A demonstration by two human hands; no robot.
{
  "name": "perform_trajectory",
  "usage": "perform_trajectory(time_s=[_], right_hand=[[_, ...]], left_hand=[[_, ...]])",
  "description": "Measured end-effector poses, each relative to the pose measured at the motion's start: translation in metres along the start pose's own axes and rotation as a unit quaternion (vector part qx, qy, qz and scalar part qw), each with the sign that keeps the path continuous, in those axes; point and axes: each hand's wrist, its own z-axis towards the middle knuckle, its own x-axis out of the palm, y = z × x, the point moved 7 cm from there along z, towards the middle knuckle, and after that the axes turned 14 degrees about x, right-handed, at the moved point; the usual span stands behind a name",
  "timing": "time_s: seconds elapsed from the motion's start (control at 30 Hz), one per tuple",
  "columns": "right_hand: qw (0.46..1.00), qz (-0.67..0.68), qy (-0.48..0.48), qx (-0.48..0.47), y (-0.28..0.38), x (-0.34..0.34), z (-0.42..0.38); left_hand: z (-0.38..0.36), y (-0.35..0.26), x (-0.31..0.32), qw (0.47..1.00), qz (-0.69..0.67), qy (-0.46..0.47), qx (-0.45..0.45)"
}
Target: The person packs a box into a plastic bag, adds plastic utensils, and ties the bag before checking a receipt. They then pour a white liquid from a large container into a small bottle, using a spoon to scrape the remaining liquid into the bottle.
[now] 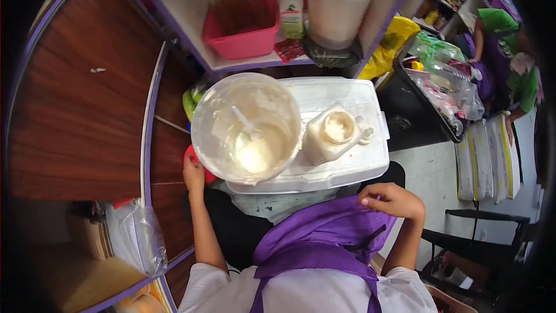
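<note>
A large translucent bucket point(217, 107) stands on the left part of a white lid-topped bin, its inside smeared with a creamy white substance. In it lies a white spoon or scoop point(246, 122). To its right is a white square-sided plastic jug point(324, 148) with an open mouth, whitish material inside and a handle at the right. My left hand point(194, 175) is beside the bucket, fingers closed on the edge of a red, lid-like piece point(190, 154), partly hidden by the bucket. Over the purple apron point(324, 226), my right hand point(394, 200) hangs with loosely bent fingers, holding nothing visible.
Ahead, a shelf holds a pink basin point(243, 40), a green-topped spray bottle point(291, 11) and stacked clear tubs point(339, 6). A black bin point(417, 116) full of plastic waste stands right. Wooden panels point(81, 122) line the left. A co-worker point(498, 52) is at the far right.
</note>
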Motion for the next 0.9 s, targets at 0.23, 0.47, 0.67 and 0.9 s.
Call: perform_trajectory(time_s=[0.23, 0.47, 0.67, 0.9], right_hand=[[0.928, 0.0, -0.373, 0.022, -0.02, -0.056, 0.007], [0.841, -0.116, -0.528, -0.009, -0.053, -0.071, 0.07], [0.851, -0.126, -0.51, -0.002, -0.049, -0.076, 0.1], [0.898, 0.061, -0.405, -0.163, 0.042, -0.098, 0.011]], left_hand=[[-0.011, -0.175, -0.088, 0.946, -0.308, -0.017, 0.096], [-0.034, -0.196, -0.07, 0.936, -0.307, 0.116, 0.128], [-0.052, -0.214, -0.095, 0.94, -0.296, 0.156, 0.072], [-0.132, -0.293, -0.055, 0.791, -0.357, 0.476, 0.142]])
